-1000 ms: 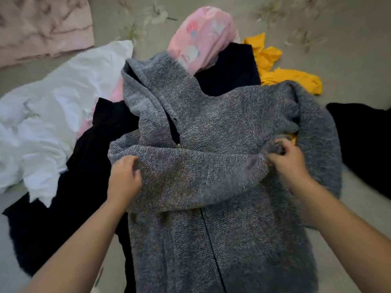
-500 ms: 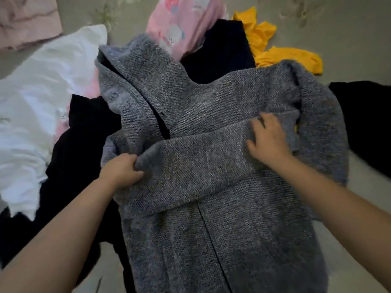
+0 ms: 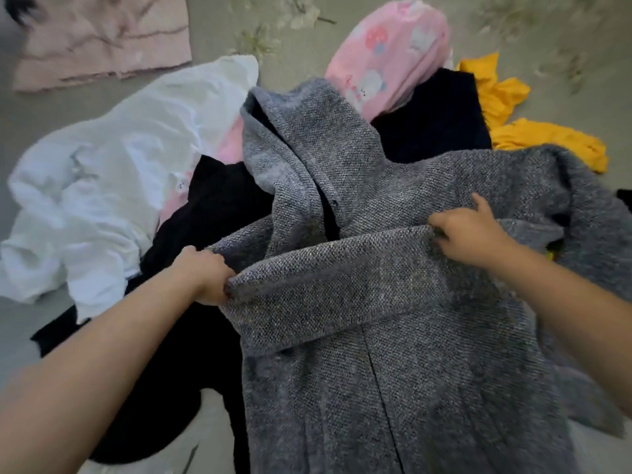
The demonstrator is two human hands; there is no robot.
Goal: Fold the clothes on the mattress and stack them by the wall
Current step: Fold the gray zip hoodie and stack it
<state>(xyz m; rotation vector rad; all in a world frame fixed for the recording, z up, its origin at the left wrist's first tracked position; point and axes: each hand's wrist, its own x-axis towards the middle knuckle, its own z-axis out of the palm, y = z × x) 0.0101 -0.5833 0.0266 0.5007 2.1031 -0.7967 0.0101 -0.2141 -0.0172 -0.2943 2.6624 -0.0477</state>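
A grey knit hooded jacket (image 3: 393, 371) lies front-up on the heap of clothes, zip running down its middle and hood (image 3: 301, 131) pointing away from me. One sleeve (image 3: 328, 285) is folded across the chest. My left hand (image 3: 205, 275) grips the sleeve's left end. My right hand (image 3: 468, 234) pinches the sleeve's upper edge at the right, index finger stretched out.
Around the jacket lie a white garment (image 3: 113, 172), black clothes (image 3: 191, 268), a dark navy piece (image 3: 434, 114), a pink printed garment (image 3: 393, 49) and a yellow one (image 3: 533, 131). A folded pink piece (image 3: 102, 39) lies at the far left on the flowered mattress (image 3: 273, 35).
My right hand lay flat on the sleeve and now pinches its upper edge. My left hand shifted slightly toward the centre, still gripping the sleeve end. The view tilted up a little.
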